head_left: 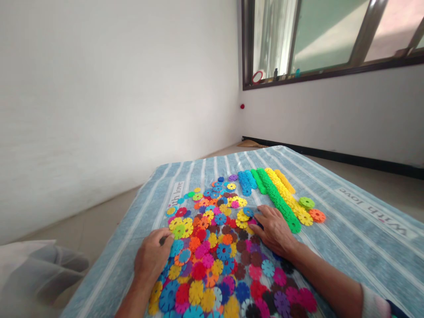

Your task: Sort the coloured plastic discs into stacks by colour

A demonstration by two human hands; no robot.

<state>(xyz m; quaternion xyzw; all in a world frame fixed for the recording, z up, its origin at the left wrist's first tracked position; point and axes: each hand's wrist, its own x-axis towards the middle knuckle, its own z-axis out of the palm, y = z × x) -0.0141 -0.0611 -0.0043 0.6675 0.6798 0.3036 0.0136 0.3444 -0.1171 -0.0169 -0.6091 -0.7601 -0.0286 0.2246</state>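
Note:
A wide pile of flower-shaped plastic discs [199, 270] in many colours, notched round their rims, spreads across the cloth. My left hand [153, 252] rests at the pile's left edge with its fingers curled towards the thumb. Something dark shows between them, too small to name. Beside its fingertips lies a lime-green disc [179, 231]. My right hand [275, 229] lies over the pile's right side, fingers stretched out and apart, near a blue disc [248, 212]. Right of that hand are stacked rows of discs lying on their sides: blue [245, 183], green [277, 199] and yellow [285, 193].
A blue-and-white striped cloth [331, 260] covers the table. At the right end of the rows lie a loose lime disc [306, 202] and an orange disc [317, 215]. White walls stand behind and left; a window [324, 35] is at upper right.

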